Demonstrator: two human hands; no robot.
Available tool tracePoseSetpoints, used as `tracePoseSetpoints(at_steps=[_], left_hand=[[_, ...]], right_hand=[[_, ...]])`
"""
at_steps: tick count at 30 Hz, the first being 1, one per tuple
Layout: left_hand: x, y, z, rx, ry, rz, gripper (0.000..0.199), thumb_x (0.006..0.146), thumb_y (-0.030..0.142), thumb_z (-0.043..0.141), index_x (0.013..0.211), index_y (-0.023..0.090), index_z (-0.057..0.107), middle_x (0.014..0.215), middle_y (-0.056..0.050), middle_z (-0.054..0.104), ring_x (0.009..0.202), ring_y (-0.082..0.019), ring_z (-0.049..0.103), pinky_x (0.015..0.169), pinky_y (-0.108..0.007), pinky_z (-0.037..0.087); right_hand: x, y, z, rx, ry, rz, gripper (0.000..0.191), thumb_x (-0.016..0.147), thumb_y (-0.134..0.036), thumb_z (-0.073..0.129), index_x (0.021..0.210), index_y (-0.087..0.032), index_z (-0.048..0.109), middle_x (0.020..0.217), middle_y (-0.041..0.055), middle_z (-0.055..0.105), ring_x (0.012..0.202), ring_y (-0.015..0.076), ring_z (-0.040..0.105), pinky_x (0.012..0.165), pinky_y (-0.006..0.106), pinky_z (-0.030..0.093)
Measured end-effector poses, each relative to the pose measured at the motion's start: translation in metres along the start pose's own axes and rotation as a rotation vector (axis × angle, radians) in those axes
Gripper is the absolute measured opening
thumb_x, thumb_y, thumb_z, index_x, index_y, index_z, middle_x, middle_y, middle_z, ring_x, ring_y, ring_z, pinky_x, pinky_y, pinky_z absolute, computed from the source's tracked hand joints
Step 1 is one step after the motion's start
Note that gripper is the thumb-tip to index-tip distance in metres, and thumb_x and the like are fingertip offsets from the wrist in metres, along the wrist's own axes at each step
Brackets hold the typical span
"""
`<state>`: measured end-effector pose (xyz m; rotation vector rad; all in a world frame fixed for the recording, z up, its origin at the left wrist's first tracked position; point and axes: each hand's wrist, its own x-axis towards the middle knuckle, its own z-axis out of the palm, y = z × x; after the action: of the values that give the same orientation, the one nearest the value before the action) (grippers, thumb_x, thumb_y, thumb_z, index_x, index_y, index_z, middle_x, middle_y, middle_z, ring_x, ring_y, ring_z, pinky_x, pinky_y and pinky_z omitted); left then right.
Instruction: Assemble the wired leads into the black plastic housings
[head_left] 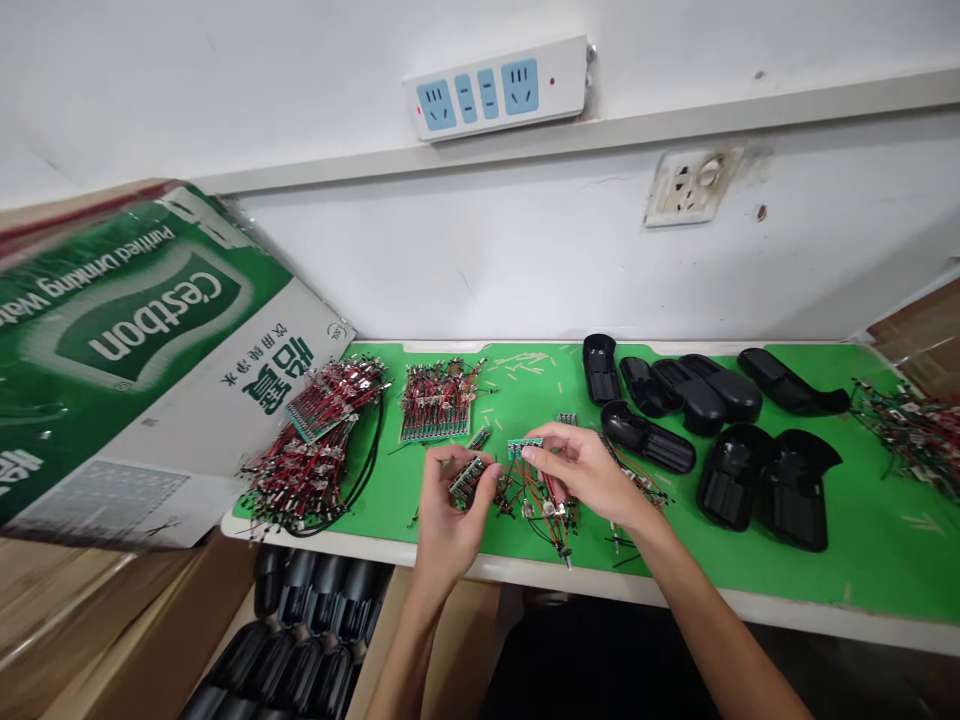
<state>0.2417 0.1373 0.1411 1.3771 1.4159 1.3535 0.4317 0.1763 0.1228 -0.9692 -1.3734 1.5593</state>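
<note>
My left hand [454,510] pinches a small green circuit board [468,478] between thumb and fingers, above the green mat. Close to its right, my right hand [574,465] grips the end of another green board strip [523,447], from which red and black wires [551,508] with small metal parts hang down. More small boards and wires lie beneath and behind both hands. Farther back stands a wired board panel [436,400], and a big heap of wired boards [304,480] is at the left.
Black plastic shells [724,475] lie right of my hands, with a wire bundle [911,435] beyond. A green and white carton [165,350] leans at the left. Below the table edge, a box holds black shells [300,650]. A power strip [499,90] is on the wall.
</note>
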Motion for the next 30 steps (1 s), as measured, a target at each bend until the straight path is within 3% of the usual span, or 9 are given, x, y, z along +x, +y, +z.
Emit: tracePoseSetpoints(at_steps=[5,10,18,25,30], left_hand=[[-0.01,0.003,0.001,0.032,0.042,0.074,0.032,0.083,0.032,0.079,0.097,0.026,0.05,0.09,-0.002,0.071,0.087,-0.017,0.069,0.081,-0.029,0.055],[-0.024,0.0,0.008,0.045,0.14,0.156,0.031,0.082,0.028,0.08,0.094,0.025,0.052,0.091,-0.002,0.071,0.084,-0.017,0.07,0.078,-0.03,0.057],[-0.026,-0.005,0.01,0.074,0.076,0.139,0.028,0.084,0.029,0.078,0.095,0.026,0.053,0.094,-0.002,0.072,0.09,-0.018,0.072,0.08,-0.032,0.059],[-0.033,-0.013,0.012,0.144,0.11,0.262,0.028,0.085,0.02,0.077,0.095,0.026,0.052,0.091,-0.001,0.074,0.085,-0.017,0.074,0.083,-0.032,0.059],[-0.037,-0.013,0.019,0.106,0.079,0.286,0.025,0.086,0.017,0.075,0.095,0.024,0.052,0.091,-0.001,0.076,0.083,-0.016,0.075,0.078,-0.029,0.061]], right_hand=[[-0.002,0.002,0.001,-0.122,0.107,-0.055,0.035,0.091,-0.055,0.072,0.097,-0.021,0.073,0.067,-0.0018,0.054,0.061,0.0148,0.048,0.056,0.028,0.037],[-0.004,0.001,0.008,-0.124,0.203,-0.064,0.034,0.091,-0.054,0.07,0.094,-0.02,0.073,0.062,-0.0034,0.047,0.057,0.015,0.044,0.054,0.028,0.036],[-0.004,0.002,0.008,-0.097,0.285,-0.097,0.036,0.09,-0.054,0.072,0.1,-0.019,0.073,0.065,-0.0026,0.049,0.057,0.014,0.045,0.052,0.027,0.035],[-0.005,0.0,0.01,0.05,0.291,0.005,0.046,0.086,-0.059,0.075,0.107,-0.018,0.071,0.063,-0.003,0.052,0.042,0.0135,0.049,0.039,0.026,0.038],[-0.004,0.002,0.01,-0.005,0.347,-0.064,0.04,0.086,-0.055,0.076,0.098,-0.016,0.074,0.064,-0.0019,0.054,0.051,0.0124,0.048,0.046,0.025,0.037]])
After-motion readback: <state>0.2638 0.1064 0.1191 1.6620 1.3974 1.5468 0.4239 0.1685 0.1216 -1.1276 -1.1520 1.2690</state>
